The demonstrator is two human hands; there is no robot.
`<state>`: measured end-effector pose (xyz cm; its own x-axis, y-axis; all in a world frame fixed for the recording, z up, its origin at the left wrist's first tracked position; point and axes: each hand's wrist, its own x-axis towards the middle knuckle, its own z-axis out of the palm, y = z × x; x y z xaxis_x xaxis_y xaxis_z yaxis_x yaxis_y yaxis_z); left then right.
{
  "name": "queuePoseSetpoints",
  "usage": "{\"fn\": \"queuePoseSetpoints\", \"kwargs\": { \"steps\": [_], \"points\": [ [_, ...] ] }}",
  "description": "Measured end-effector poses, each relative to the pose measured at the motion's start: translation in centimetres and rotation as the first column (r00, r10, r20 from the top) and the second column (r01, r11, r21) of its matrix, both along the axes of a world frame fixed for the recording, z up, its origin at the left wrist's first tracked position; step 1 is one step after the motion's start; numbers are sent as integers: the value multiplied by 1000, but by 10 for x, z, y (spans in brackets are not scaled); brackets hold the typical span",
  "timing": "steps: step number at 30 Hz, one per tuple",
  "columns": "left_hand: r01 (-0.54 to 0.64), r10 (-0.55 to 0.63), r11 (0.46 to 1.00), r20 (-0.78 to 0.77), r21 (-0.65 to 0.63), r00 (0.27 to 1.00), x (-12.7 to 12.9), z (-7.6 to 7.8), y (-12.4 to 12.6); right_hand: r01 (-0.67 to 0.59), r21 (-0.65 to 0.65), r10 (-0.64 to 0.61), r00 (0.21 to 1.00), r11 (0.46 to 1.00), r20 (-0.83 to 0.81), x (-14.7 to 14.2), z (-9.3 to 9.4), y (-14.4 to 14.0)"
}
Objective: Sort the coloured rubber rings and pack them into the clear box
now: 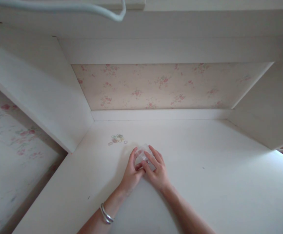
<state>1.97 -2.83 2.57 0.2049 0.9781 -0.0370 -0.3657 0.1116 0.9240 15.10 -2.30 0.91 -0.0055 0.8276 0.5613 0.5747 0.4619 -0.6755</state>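
We gripped the small clear box (143, 155) on the white desk (205, 169), our left hand (131, 174) and right hand (157, 172) both grasping it; a slip could have scattered the nearby rubber bands (117, 138)

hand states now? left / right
Left hand: closed on the clear plastic box, on the desk.
Right hand: fingers laid over the same box, holding it.
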Motion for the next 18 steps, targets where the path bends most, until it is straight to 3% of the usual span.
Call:
{"fn": "queuePoseSetpoints", "kwargs": {
  "steps": [10,18],
  "points": [
    [-6,6,1000,39,-15,999,-2,-2,-1,-4,80,1,1000,997,31,0,1,-3],
    [5,-5,1000,46,-9,999,-3,-5,-1,2,21,-4,997,1000,74,-2,-6,1]
  ]
}}
